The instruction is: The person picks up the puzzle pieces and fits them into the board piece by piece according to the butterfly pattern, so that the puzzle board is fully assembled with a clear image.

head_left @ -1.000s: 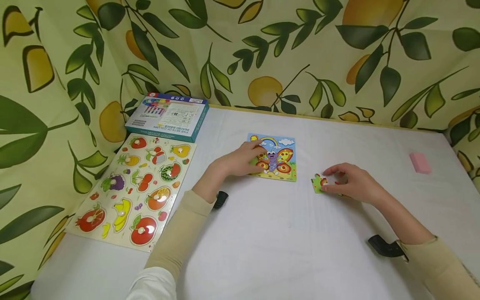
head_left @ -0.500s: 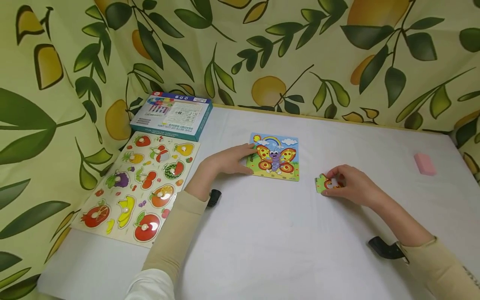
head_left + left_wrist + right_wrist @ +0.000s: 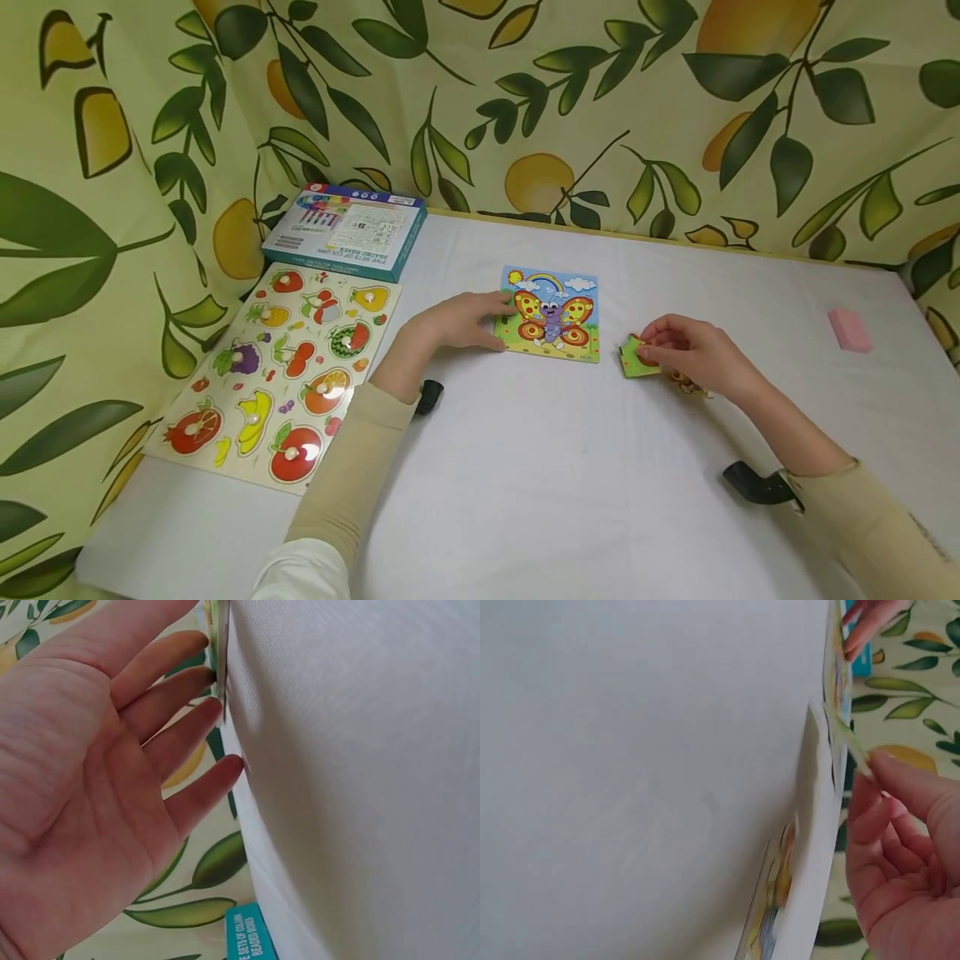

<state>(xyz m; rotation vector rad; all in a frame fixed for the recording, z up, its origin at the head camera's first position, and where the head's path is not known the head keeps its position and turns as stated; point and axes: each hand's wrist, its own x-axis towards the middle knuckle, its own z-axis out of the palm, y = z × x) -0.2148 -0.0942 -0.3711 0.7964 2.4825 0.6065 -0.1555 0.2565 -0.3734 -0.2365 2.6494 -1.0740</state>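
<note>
In the head view, a butterfly jigsaw puzzle (image 3: pixel 555 321) lies on the white table, a rainbow and sun printed along its top. My left hand (image 3: pixel 461 322) rests at its left edge, fingers fairly straight and touching that side; the left wrist view shows the palm (image 3: pixel 97 787) and spread fingers. To the right of the picture, my right hand (image 3: pixel 697 350) pinches a green puzzle piece (image 3: pixel 634 358) between thumb and fingers, tilted above the cloth. Under that hand lie other puzzle pieces (image 3: pixel 684 383), partly hidden; the right wrist view shows them blurred.
A wooden fruit peg board (image 3: pixel 281 367) lies at the left, with a boxed bead set (image 3: pixel 348 232) behind it. A pink block (image 3: pixel 850 330) sits at the far right. A fruit-patterned curtain (image 3: pixel 540 125) closes off the back and left.
My left hand has drawn back from over the butterfly picture to its left edge. My right hand has lifted the green puzzle piece, uncovering part of the pieces beneath.
</note>
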